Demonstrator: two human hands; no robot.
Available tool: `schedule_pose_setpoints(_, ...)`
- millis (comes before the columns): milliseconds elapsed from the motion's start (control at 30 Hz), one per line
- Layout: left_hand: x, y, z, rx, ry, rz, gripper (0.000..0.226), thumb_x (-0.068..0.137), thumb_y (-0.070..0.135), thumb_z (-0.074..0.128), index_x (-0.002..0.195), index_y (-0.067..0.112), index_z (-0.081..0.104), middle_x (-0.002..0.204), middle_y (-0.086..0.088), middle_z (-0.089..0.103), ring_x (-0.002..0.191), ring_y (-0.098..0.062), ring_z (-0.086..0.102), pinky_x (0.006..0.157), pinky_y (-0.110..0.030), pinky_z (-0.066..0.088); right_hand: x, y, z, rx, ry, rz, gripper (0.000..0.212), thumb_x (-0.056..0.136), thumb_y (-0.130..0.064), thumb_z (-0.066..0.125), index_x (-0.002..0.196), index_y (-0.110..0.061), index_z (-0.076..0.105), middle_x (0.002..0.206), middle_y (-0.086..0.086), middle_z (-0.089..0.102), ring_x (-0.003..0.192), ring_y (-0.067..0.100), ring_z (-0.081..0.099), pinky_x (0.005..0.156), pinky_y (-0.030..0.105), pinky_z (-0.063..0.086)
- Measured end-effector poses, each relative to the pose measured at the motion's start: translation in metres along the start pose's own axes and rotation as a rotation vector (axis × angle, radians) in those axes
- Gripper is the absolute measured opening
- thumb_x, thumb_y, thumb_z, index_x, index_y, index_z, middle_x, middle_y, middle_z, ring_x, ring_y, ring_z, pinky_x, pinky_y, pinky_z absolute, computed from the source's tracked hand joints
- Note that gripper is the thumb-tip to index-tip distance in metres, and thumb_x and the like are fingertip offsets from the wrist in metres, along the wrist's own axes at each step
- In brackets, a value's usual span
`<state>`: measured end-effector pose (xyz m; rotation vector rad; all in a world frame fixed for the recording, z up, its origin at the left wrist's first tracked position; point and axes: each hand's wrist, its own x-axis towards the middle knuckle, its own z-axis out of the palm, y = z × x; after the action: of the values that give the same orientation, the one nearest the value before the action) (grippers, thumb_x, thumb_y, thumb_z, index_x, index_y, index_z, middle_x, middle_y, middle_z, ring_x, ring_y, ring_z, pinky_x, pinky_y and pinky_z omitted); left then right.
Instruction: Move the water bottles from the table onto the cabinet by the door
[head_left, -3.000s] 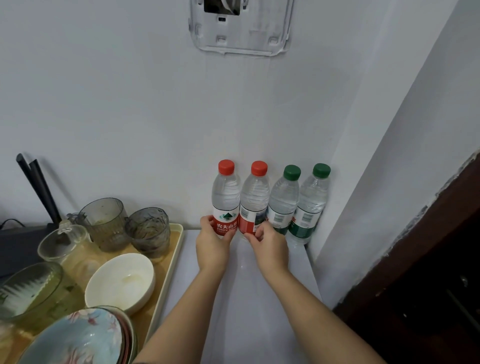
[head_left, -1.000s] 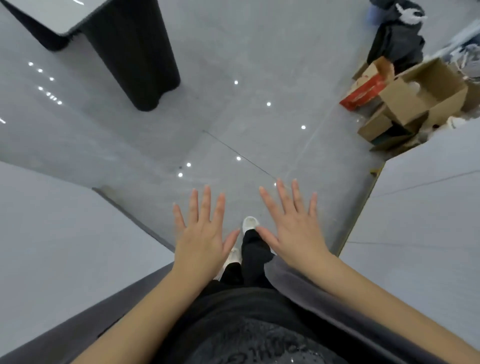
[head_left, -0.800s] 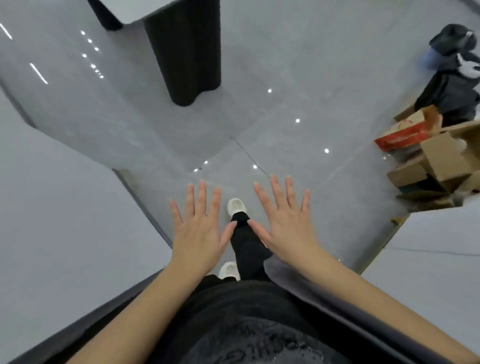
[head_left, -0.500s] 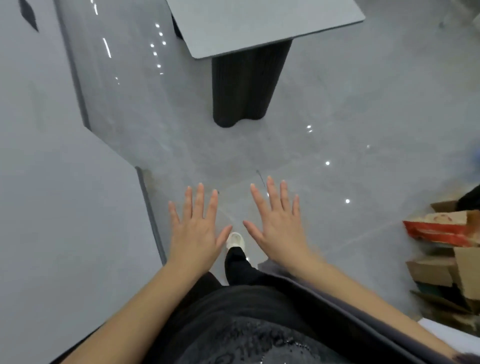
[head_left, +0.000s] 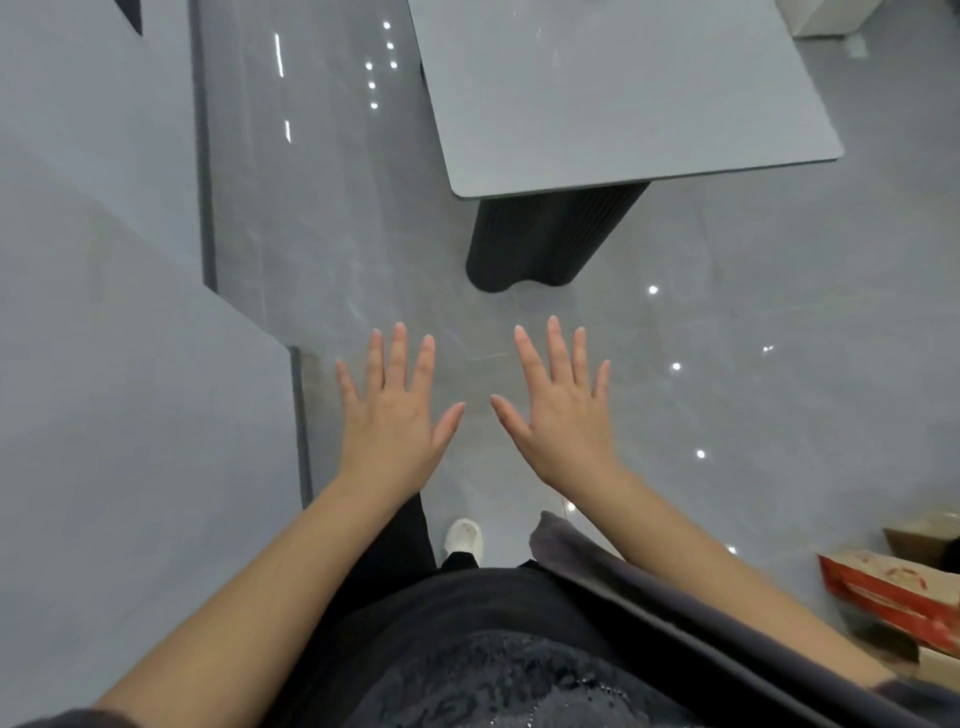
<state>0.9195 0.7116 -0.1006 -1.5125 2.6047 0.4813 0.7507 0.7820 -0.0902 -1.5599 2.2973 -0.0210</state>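
My left hand (head_left: 397, 415) and my right hand (head_left: 558, 410) are held out side by side in front of me, palms down, fingers straight and spread, holding nothing. Below them is grey tiled floor. The grey table (head_left: 623, 88) with a dark ribbed base (head_left: 545, 239) stands ahead and to the right; the part of its top in view is bare. No water bottle and no cabinet is in view.
A grey wall (head_left: 130, 415) with a stepped corner runs along the left. Cardboard boxes, one red (head_left: 893, 597), lie on the floor at the lower right. My white shoe (head_left: 464, 538) shows between my arms. A white object (head_left: 831, 15) sits at the top right.
Three seconds ago both hands held two red-capped bottles standing on the cabinet. Since then the view has swung round to the floor, and the table has come closer and moved right. Both hands stay spread and empty.
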Motion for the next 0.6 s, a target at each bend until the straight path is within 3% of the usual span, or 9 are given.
schedule_pose_setpoints(167, 0.096, -0.031, -0.031, -0.015, -0.038, 0.097, 0.077, 0.092, 0.060, 0.023, 0.155, 0.019, 0.003, 0.162, -0.010, -0.005, 0.148, -0.030, -0.011, 0.115, -0.059, -0.003, 0.090, -0.020, -0.019, 0.023, 0.017, 0.113, 0.075, 0.096, -0.059, 0.036, 0.156, -0.032, -0.001, 0.164, 0.005, -0.011, 0.150, 0.032, -0.015, 0.118, 0.060, 0.000)
schedule_pose_setpoints(600, 0.291, -0.084, -0.098, 0.116, -0.058, 0.334, 0.077, 0.090, 0.061, 0.023, 0.153, 0.016, 0.019, 0.161, -0.013, 0.011, 0.148, -0.032, 0.005, 0.114, -0.062, 0.009, 0.275, -0.067, -0.058, 0.097, 0.017, 0.264, 0.073, 0.098, -0.058, 0.035, 0.156, -0.033, -0.002, 0.165, 0.005, -0.010, 0.150, 0.032, -0.013, 0.118, 0.060, 0.000)
